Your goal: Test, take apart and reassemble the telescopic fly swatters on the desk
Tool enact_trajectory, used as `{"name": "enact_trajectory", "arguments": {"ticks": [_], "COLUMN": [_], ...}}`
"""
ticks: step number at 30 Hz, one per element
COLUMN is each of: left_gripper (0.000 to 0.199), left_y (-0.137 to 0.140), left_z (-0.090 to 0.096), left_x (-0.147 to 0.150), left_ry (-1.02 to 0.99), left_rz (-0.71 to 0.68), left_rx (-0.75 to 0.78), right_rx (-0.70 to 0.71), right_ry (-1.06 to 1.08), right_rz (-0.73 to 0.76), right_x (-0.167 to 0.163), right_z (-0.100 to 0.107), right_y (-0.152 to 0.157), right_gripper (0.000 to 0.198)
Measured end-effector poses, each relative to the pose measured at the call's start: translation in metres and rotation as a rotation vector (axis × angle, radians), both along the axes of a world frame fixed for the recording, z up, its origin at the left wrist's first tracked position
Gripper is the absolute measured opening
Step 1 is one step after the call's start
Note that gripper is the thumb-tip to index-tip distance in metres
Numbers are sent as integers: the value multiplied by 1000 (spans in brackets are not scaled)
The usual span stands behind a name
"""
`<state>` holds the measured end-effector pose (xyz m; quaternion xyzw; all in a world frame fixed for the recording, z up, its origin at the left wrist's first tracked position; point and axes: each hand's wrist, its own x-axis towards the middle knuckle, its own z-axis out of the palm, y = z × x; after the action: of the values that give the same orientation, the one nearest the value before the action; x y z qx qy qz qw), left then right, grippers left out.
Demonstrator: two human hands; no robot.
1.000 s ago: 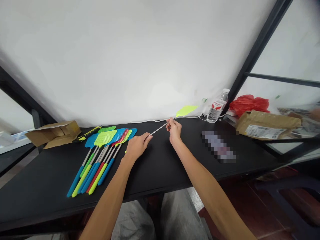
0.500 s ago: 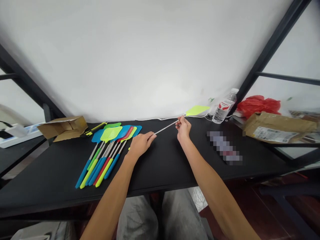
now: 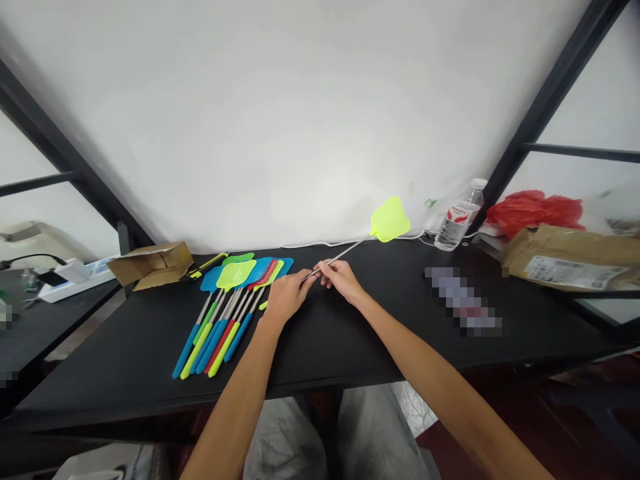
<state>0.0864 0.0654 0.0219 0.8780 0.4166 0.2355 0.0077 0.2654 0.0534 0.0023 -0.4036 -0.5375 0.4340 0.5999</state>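
Observation:
A yellow-green fly swatter (image 3: 391, 219) with a thin metal rod slants up to the right above the black table. My left hand (image 3: 287, 293) is closed around its lower part; a bit of yellow-green handle shows beyond the hand on the left. Close beside it, my right hand (image 3: 340, 279) pinches the rod. The swatter's flat head faces me at the upper end. Left of my hands lies a row of several fly swatters (image 3: 220, 330) in blue, green, yellow-green and red, heads toward the wall and handles toward me, some heads overlapping.
An open cardboard box (image 3: 150, 265) and a black-and-yellow tool (image 3: 209, 264) lie at the back left, near a white power strip (image 3: 83, 277). At the right stand a water bottle (image 3: 460, 215), a red plastic bag (image 3: 533, 210) and a brown parcel (image 3: 565, 260). A blurred-out item (image 3: 463, 301) lies before them.
My right hand has slid down the rod toward my left hand. The swatter's head has turned from nearly edge-on to face me. The view has shifted slightly left.

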Motion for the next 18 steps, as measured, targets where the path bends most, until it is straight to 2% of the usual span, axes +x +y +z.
{"name": "enact_trajectory", "arguments": {"ticks": [11, 18], "left_gripper": [47, 50], "left_y": [5, 3], "left_z": [0, 2], "left_x": [12, 7], "left_ry": [40, 62], "left_rz": [31, 49], "left_rx": [-18, -15], "right_rx": [8, 18], "right_ry": [149, 296], "right_rz": [-233, -389], "right_x": [11, 31], "right_z": [2, 10], "right_y": [5, 8], "right_gripper": [47, 48]}}
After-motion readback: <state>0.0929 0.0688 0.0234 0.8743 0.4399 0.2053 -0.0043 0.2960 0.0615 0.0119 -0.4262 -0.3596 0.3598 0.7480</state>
